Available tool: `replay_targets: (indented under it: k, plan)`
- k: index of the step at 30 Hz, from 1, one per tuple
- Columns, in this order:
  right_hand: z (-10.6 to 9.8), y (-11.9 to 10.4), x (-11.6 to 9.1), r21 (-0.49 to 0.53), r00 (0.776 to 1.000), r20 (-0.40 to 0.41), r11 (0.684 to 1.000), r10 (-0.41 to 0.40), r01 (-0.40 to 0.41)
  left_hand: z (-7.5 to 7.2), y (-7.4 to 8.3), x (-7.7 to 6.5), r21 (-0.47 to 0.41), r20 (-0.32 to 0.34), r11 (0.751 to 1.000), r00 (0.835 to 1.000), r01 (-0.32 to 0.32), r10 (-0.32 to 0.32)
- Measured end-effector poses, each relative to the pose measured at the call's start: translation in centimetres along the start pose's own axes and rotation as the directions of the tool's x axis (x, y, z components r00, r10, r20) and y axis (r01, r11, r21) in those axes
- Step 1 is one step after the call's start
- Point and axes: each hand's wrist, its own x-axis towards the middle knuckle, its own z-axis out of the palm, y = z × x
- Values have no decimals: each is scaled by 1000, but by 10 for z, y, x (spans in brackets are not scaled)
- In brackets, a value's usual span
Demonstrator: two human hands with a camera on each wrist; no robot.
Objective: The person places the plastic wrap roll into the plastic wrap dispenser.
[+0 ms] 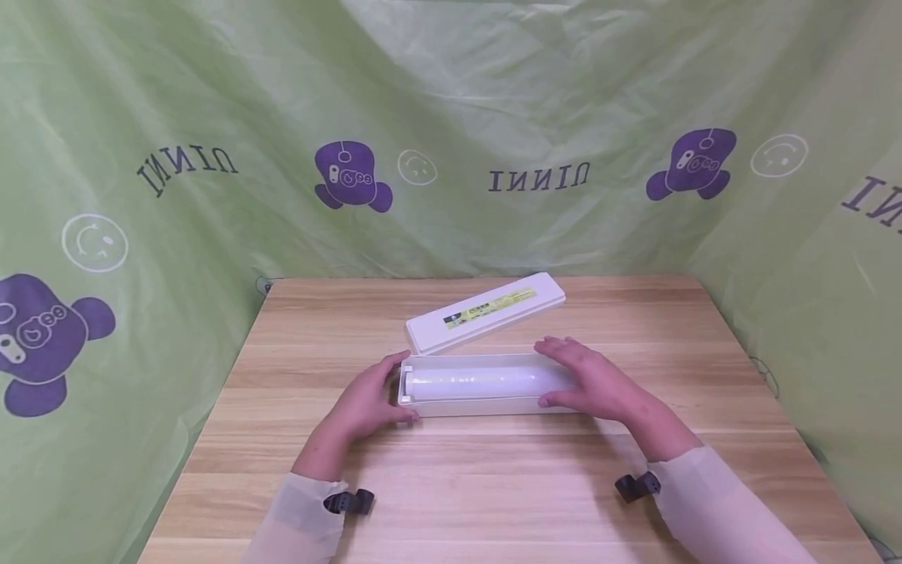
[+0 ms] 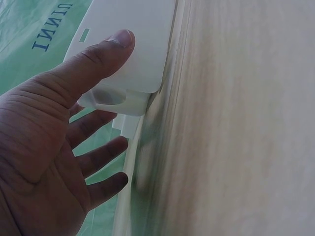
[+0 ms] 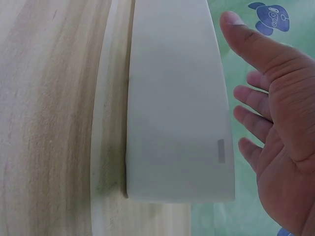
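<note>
A long white cling film dispenser box (image 1: 486, 406) sits on the table with its top off. Inside lies a pale roll of film (image 1: 479, 384). My left hand (image 1: 364, 397) holds the box's left end, thumb on the front wall (image 2: 130, 64) and forefinger towards the back corner; its other fingers are spread loosely. Over the right end is my right hand (image 1: 595, 381), fingers relaxed and the thumb just off the box (image 3: 177, 108) in the right wrist view. Behind the box lies its white lid (image 1: 486, 312), slanted, with a yellow-green label upward.
The wood-grain table (image 1: 479, 478) stands against green curtains (image 1: 451, 227) printed with purple figures and letters, at the back and both sides. The lid's left corner lies close to the box's back edge. Black wrist devices (image 1: 350, 502) sit at both cuffs.
</note>
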Motion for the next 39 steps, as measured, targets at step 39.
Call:
replay_targets:
  k: [39]
  plan:
    - [1, 23, -18, -13, 995, -7, 995, 98, -98, 1, 1, -1, -17, 8, 1000, 1000, 6, -5]
